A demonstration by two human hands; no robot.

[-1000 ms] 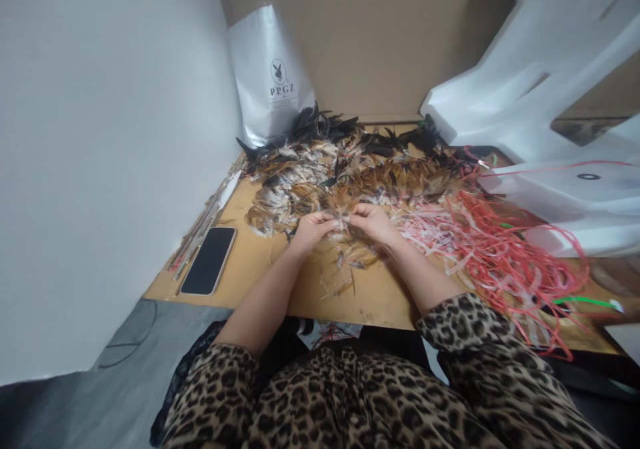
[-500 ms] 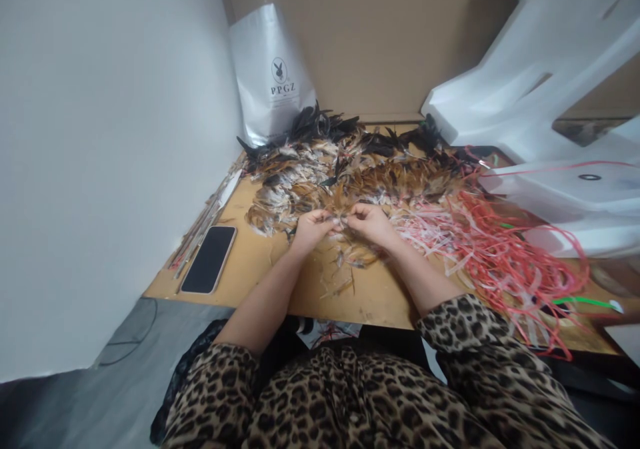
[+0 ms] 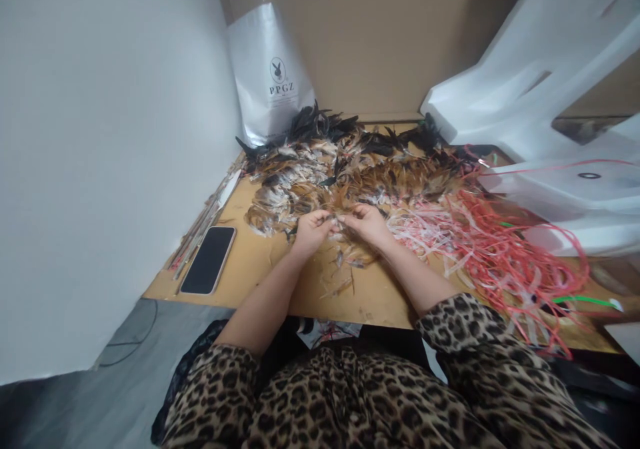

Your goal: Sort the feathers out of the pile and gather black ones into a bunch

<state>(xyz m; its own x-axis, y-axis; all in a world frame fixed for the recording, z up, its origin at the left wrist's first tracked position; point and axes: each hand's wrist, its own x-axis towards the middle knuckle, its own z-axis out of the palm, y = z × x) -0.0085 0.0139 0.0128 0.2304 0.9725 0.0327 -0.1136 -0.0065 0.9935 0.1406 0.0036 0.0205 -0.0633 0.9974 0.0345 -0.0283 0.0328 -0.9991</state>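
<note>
Close together over the table's middle, my left hand (image 3: 313, 229) and my right hand (image 3: 369, 225) both pinch at a small brown feather (image 3: 341, 199) whose tip fans out behind the fingertips. The exact hold is too small to make out clearly. Beyond my hands lies a wide pile of brown and white feathers (image 3: 400, 181), with black feathers (image 3: 320, 125) along its far side. A few loose feathers (image 3: 340, 282) lie on the tabletop just below my fingers. Tangled pink and white ribbons (image 3: 500, 255) spread to the right of my right hand.
A phone (image 3: 209, 260) lies on the wooden table (image 3: 280, 282) at the left, beside thin sticks (image 3: 200, 232) along the wall. A silver-white bag (image 3: 270, 75) stands at the back left. White foam-like shapes (image 3: 500, 89) lean over the right side. A green strip (image 3: 585, 299) lies near the ribbons.
My right hand has shifted slightly left, bringing its fingertips closer to those of my left hand. My left hand stays nearly where it was.
</note>
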